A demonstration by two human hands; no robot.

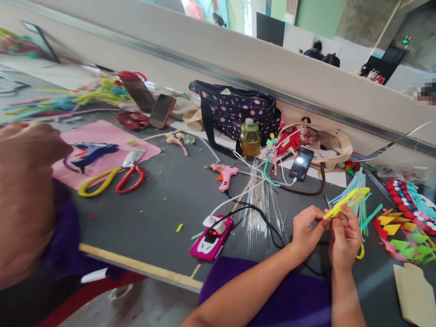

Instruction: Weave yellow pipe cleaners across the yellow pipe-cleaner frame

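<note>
Both my hands are raised over the right side of the dark table, close together. A bright yellow strip, folded and fuzzy like a pipe cleaner [350, 200], lies between their fingers. My left hand [308, 229] pinches its lower left end. The fingers of my right hand [345, 236] are curled around its middle, hiding part of it. Behind my hands lies a bundle of pale blue and green strips [361, 181]. Thin metal wires [260, 213] are spread to the left of my hands. Below my right hand shows a yellow loop [360, 251].
At left, a co-worker's arm [23, 195] reaches over the table near scissors [131, 177] and a blue glue gun [90, 154]. A pink glue gun [226, 177], magenta power strip [211, 240] and cables lie mid-table. A bag [235, 106], jar [250, 138] and phone [301, 163] stand behind.
</note>
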